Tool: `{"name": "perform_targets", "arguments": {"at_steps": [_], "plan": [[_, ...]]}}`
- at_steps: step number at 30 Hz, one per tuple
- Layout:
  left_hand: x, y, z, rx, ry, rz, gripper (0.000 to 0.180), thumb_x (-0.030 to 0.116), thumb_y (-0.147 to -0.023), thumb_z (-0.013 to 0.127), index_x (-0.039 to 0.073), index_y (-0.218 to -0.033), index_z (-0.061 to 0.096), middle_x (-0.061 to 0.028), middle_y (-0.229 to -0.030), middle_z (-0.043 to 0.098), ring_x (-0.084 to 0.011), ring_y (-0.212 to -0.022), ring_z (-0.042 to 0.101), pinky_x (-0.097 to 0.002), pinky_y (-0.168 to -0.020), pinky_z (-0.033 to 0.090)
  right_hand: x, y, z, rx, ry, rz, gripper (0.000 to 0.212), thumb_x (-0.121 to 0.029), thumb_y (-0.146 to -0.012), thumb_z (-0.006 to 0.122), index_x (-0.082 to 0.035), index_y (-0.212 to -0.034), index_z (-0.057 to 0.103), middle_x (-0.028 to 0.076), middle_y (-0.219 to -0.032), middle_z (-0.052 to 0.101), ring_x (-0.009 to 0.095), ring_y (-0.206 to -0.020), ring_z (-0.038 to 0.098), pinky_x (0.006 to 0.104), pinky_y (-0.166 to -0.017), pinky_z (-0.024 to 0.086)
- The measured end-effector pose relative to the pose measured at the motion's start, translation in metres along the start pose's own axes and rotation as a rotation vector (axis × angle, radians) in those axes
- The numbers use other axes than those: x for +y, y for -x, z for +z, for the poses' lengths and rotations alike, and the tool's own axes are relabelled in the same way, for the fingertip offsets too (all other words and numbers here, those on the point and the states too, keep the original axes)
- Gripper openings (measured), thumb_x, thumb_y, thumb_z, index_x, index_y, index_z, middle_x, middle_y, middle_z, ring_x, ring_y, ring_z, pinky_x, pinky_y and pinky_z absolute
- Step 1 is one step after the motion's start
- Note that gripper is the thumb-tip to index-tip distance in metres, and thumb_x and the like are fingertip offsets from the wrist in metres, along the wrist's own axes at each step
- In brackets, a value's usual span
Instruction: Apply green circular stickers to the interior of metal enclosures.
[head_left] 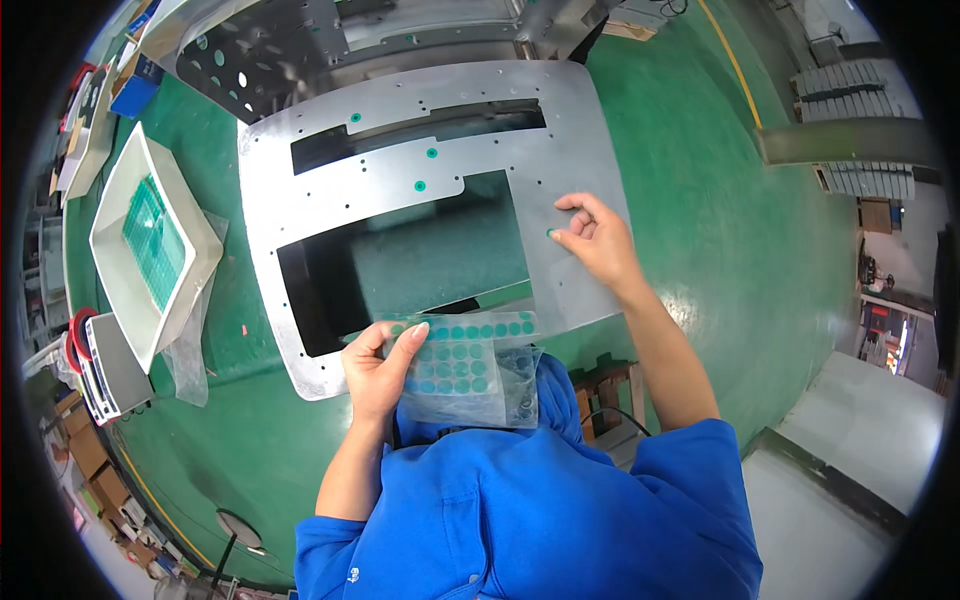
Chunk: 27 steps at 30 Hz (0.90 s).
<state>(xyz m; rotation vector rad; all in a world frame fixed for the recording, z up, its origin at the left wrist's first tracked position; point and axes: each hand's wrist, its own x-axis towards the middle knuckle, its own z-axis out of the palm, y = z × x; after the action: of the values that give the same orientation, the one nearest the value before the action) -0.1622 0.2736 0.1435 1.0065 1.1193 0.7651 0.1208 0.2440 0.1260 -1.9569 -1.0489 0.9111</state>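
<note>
My left hand [378, 368] pinches a clear sheet of round green stickers [460, 352] between thumb and fingers, in front of my body. A clear plastic bag [518, 385] hangs beneath that sheet. Over the right side of a large silver metal panel [575, 130], my right hand [597, 242] is raised with its index finger curled. One small green round sticker [550, 233] shows at its thumb tip. Several green dots [432, 153] sit on the panel's upper part, around its rectangular cutouts.
Left of the panel stands a white bin [150, 150] holding a green grid-like sheet [155, 243]. A metal housing with round holes [240, 75] rises behind the panel. White cabinets [870, 420] line the lower right. The floor [690, 190] is green.
</note>
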Motion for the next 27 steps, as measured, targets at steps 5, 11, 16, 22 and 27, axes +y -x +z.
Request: {"name": "perform_targets", "arguments": {"at_steps": [5, 11, 16, 22, 27], "plan": [[0.009, 0.006, 0.001, 0.035, -0.079, 0.059, 0.007, 0.007, -0.073, 0.067, 0.002, -0.072, 0.062, 0.0014, -0.065, 0.057, -0.0032, -0.057, 0.046, -0.017, -0.052, 0.035, -0.03, -0.021, -0.01, -0.1, 0.407, 0.063, 0.022, -0.008, -0.065, 0.068, -0.005, -0.085, 0.059, -0.004, -0.061, 0.041, 0.007, -0.055, 0.04, 0.023, -0.052, 0.036], [0.018, 0.028, -0.018, 0.063, -0.21, 0.322, 0.014, -0.001, -0.066, 0.069, 0.002, -0.079, 0.063, -0.0058, -0.073, 0.063, -0.0115, -0.067, 0.054, -0.0216, -0.06, 0.041, -0.084, 0.032, 0.02, -0.469, -0.115, -0.401, 0.02, -0.008, -0.067, 0.068, -0.003, -0.085, 0.061, 0.002, -0.071, 0.058, 0.01, -0.067, 0.053, 0.0238, -0.06, 0.041], [0.021, 0.058, -0.042, 0.075, -0.158, 0.36, 0.013, -0.002, -0.066, 0.069, 0.0, -0.077, 0.062, -0.0073, -0.073, 0.061, -0.0111, -0.066, 0.055, -0.0214, -0.06, 0.042, -0.1, 0.076, 0.044, -0.615, -0.111, -0.227, 0.011, -0.009, -0.072, 0.065, -0.003, -0.081, 0.062, 0.004, -0.076, 0.061, 0.01, -0.068, 0.056, 0.0233, -0.06, 0.044], [-0.003, 0.1, -0.081, 0.133, -0.156, 0.29, 0.012, -0.001, -0.066, 0.069, 0.0, -0.074, 0.061, -0.0043, -0.07, 0.059, -0.0079, -0.061, 0.052, -0.0197, -0.056, 0.04, -0.08, 0.126, 0.084, -0.522, -0.351, -0.157, 0.012, -0.007, -0.074, 0.063, -0.001, -0.084, 0.061, 0.003, -0.079, 0.061, 0.008, -0.068, 0.054, 0.0213, -0.062, 0.043], [-0.017, 0.124, -0.103, 0.113, -0.161, 0.196, 0.013, 0.001, -0.066, 0.071, 0.002, -0.076, 0.062, -0.0052, -0.071, 0.061, -0.0086, -0.064, 0.053, -0.0198, -0.056, 0.04, -0.062, 0.157, 0.107, -0.485, -0.429, -0.147, 0.008, -0.002, -0.075, 0.06, 0.0, -0.083, 0.061, 0.004, -0.08, 0.062, 0.01, -0.073, 0.057, 0.0218, -0.068, 0.045]]}}
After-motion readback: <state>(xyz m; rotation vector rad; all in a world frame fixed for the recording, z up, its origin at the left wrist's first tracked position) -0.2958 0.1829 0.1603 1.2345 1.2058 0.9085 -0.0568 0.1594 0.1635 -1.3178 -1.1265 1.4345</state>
